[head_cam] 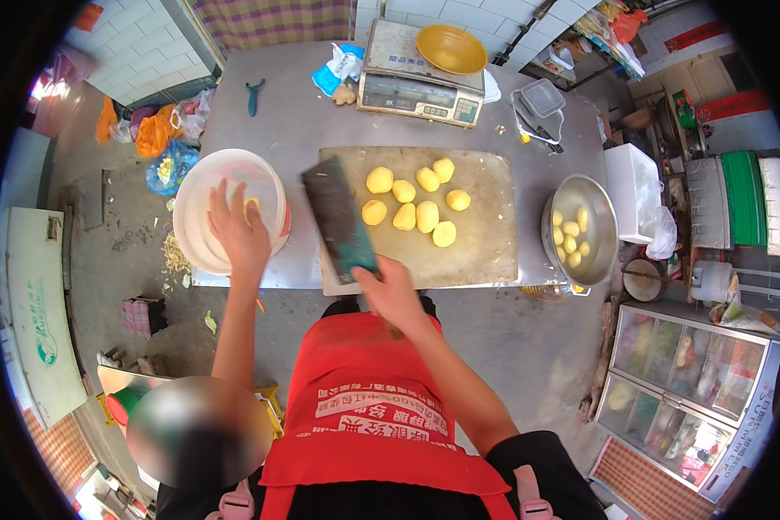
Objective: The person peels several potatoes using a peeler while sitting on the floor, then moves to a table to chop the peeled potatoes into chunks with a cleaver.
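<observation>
My right hand [390, 289] is closed around a cleaver [339, 221], its wide dark blade over the left edge of a worn cutting board [481, 257]. Several peeled potatoes [428, 216] lie on the board, right of the blade. My left hand [237, 227] is over a white plastic bucket [192, 253] with its fingers spread. A yellow piece [252, 203] shows by the fingers, in the bucket; whether they touch it cannot be told. At the right, more peeled potatoes [571, 228] lie in a steel basin [613, 227] of liquid.
A kitchen scale [422, 97] with a yellow bowl [452, 49] stands at the table's back. A blue peeler [253, 97] lies back left. Back right are a plastic container [543, 97] and a knife [546, 134]. A white foam box [626, 195] stands beyond the basin.
</observation>
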The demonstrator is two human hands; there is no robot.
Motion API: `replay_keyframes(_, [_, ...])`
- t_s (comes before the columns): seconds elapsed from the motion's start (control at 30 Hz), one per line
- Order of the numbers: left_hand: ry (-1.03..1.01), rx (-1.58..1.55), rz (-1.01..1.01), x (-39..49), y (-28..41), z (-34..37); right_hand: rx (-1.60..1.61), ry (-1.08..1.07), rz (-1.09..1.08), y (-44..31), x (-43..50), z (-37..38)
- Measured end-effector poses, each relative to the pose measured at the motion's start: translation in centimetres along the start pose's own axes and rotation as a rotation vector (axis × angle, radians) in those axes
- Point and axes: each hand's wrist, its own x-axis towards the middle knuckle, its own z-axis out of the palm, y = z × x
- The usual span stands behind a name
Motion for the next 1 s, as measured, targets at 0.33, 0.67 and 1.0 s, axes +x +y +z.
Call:
replay_keyframes(0.33, [-0.534,-0.398,0.22,-9.5,14.1,18.8,-0.808,0.347,0.009,8.8,-5.1,-13.4])
replay_keyframes(0.67, [-0.512,-0.544,-0.17,-13.3,13.8,20.0,-0.941,0.271,0.007,10.6,-3.8,-13.2])
replay_keyframes(1.0, [-0.543,-0.492,-0.204,-13.5,14.2,19.8,-1.055,0.279,0.084,16.1,-0.3,-12.4])
